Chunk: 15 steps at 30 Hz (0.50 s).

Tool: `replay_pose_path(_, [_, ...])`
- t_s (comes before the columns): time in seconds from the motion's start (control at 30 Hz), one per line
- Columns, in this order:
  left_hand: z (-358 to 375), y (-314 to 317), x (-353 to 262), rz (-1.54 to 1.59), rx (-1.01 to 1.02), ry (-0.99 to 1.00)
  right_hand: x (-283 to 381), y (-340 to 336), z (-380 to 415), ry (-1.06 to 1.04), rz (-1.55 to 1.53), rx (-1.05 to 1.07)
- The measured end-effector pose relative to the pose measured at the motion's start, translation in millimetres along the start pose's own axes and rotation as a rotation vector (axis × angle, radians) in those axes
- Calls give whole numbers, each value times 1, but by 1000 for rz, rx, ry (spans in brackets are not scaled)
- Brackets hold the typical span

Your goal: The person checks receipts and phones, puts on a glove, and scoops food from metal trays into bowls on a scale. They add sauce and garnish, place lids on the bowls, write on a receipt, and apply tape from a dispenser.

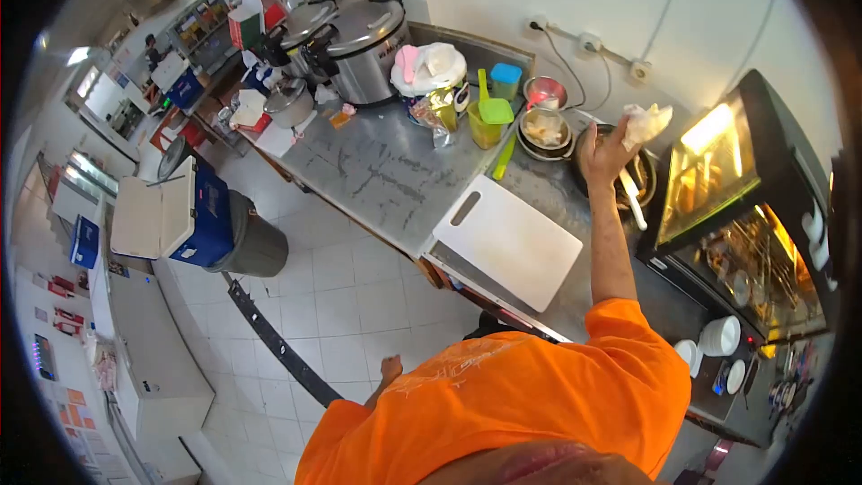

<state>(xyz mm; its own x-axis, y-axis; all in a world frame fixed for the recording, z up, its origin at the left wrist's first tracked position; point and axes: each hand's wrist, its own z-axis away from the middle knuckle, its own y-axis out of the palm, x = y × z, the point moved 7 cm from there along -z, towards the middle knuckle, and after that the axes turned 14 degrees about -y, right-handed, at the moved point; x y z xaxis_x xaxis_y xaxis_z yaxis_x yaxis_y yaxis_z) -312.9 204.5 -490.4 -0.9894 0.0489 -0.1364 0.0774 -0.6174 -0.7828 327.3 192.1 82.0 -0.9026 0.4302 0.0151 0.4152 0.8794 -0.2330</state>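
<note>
White crumpled cloth (648, 119), bunched in raised right hand (603, 154), above dark pan (639, 181)

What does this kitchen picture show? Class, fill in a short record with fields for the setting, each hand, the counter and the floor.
setting: kitchen with a steel counter
right hand: raised over a dark pan, gripping a white crumpled cloth
left hand: hanging low beside the body, holding nothing
counter: white cutting board, metal bowls, green cup, rice cookers
right side: lit display oven
floor: white tiles, grey bin, blue cooler
</note>
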Motion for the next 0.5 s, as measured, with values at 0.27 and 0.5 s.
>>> replay_pose_path(0.27, [123,50,129,1483,71,-868,-36,266,224,467,-229,1204])
replay_pose_path(0.5, [120,13,180,992,-31,-737,2,236,181,435,321,940])
